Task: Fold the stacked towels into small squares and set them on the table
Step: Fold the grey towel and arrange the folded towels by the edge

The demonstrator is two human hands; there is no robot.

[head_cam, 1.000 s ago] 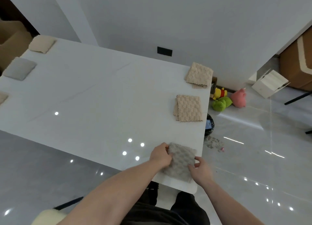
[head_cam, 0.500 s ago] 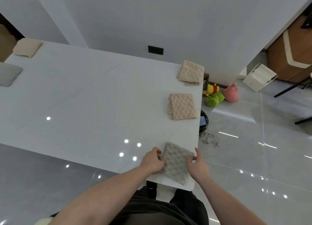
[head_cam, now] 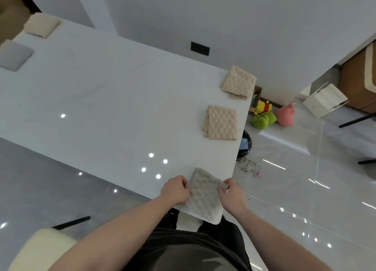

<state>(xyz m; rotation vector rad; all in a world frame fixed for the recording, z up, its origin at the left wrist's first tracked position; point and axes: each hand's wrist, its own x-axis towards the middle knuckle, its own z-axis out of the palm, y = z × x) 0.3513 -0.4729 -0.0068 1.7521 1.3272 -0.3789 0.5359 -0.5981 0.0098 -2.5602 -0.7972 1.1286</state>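
The room had a plain pale wall (head_cam: 244, 16) and a glossy grey tiled floor (head_cam: 305, 189) that reflected ceiling lights. A white table (head_cam: 101, 108) with a polished top occupied most of the view, its near right corner directly in front of the person. A brown cabinet (head_cam: 358, 83) stood at the far right, with a white box (head_cam: 323, 100) tilted on the floor beside it.

Yellow, green and pink plush toys (head_cam: 266, 113) lay on the floor against the wall, just past the table's right edge. A black wall plate (head_cam: 200, 48) was set low in the wall.

Two folded beige towels (head_cam: 221, 122) lay along the right edge of the table, well apart from each other. A beige cushion (head_cam: 41, 24) and a grey cushion (head_cam: 14, 55) rested at the far left end.

A grey-brown folded towel (head_cam: 203, 195) lay on the near right corner of the table. The left hand (head_cam: 175, 190) pinched its left edge and the right hand (head_cam: 232, 195) pinched its right edge, fingers closed on the fabric.
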